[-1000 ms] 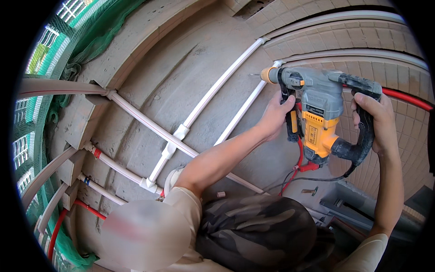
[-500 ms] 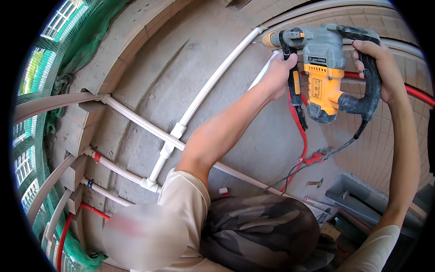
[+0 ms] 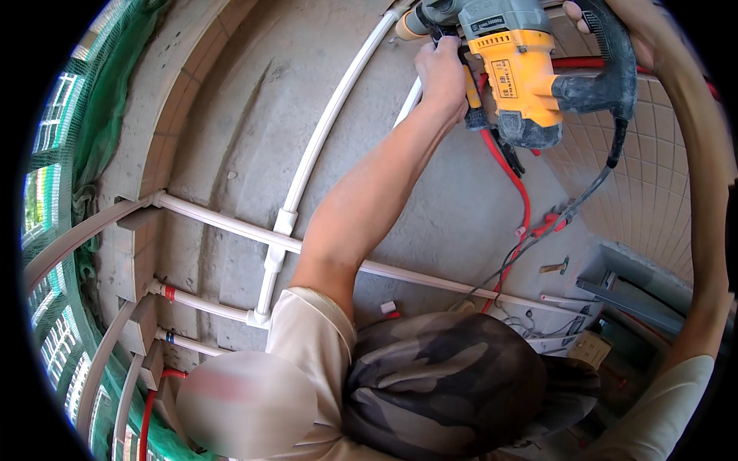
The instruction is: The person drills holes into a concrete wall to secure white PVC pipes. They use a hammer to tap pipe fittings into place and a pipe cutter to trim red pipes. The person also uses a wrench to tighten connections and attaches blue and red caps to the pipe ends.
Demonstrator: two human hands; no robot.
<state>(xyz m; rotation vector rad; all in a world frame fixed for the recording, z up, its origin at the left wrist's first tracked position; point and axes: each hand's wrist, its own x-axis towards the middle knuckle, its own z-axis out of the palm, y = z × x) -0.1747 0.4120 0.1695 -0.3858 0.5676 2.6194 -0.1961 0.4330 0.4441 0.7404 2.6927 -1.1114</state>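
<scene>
My left hand [image 3: 444,77] is wrapped round the side handle of an orange and grey rotary hammer drill [image 3: 519,73] at the top of the view, its orange collar pointing left. My right hand [image 3: 642,34] grips the black rear handle at the upper right, partly cut off by the image edge. A black power cord [image 3: 592,188] hangs from the drill. Behind it run white pipes [image 3: 330,115] and red pipes [image 3: 523,196] along a grey concrete surface [image 3: 246,146]. The drill's tip is too indistinct to tell whether it touches anything.
Green mesh [image 3: 108,84] and pipes through concrete ledges [image 3: 138,246] line the left. A tiled surface [image 3: 638,154] is at right. A hammer [image 3: 555,267], a cardboard box [image 3: 590,349] and grey channels [image 3: 623,296] lie lower right. A camouflage cloth [image 3: 446,384] fills the bottom centre.
Both hands and the drill have moved steadily upward in the view, until partly cut off at the top. The surroundings on the left have shifted downward slightly. The grips look unchanged.
</scene>
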